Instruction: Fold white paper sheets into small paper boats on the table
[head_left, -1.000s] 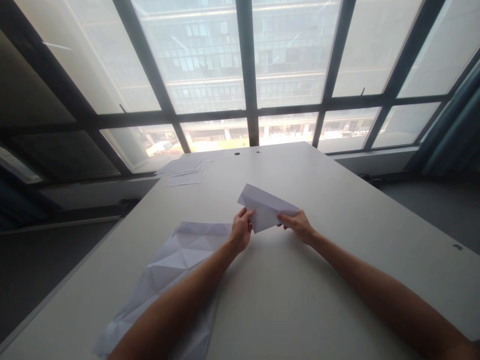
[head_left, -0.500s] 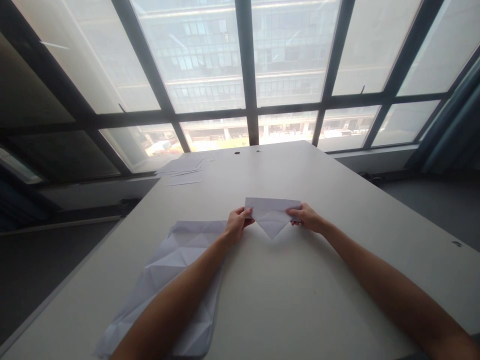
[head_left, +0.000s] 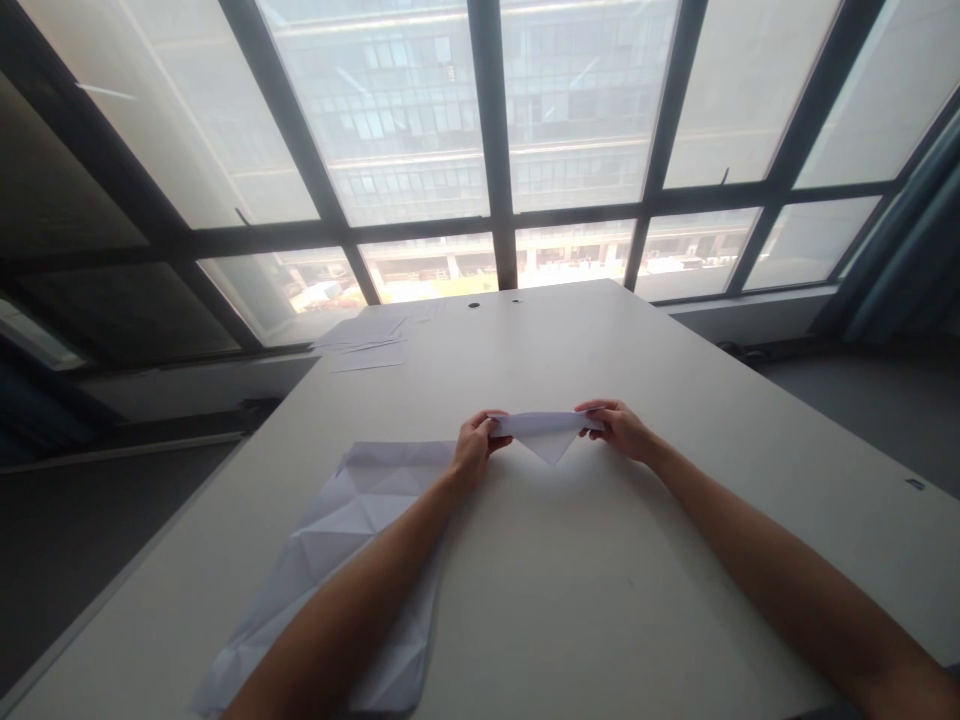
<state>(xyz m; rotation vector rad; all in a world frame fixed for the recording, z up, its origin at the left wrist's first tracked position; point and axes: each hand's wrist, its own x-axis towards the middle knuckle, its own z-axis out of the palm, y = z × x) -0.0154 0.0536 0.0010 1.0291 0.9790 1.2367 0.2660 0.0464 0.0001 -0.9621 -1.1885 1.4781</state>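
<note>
Between my hands is a folded sheet of white paper (head_left: 546, 427), a narrow band along the top with a triangular point hanging toward me. My left hand (head_left: 477, 440) pinches its left end, thumb and fingers closed on the edge. At the right end my right hand (head_left: 616, 428) grips it the same way. The paper appears held just above the table, though the gap is hard to judge. Beneath my left forearm lies a large creased sheet of paper (head_left: 360, 520), marked with triangular fold lines.
The white table (head_left: 570, 600) reaches toward tall windows (head_left: 420, 120) with dark frames. Several loose paper sheets (head_left: 367, 340) lie at its far left corner. Two small round holes pierce the far end. A blue curtain (head_left: 892, 250) hangs at the right.
The folded paper's upper band has tilted and now looks narrower, its top edge lower. Its point has shifted slightly up and right. Both hands keep their hold; the right fingers have moved onto the top edge.
</note>
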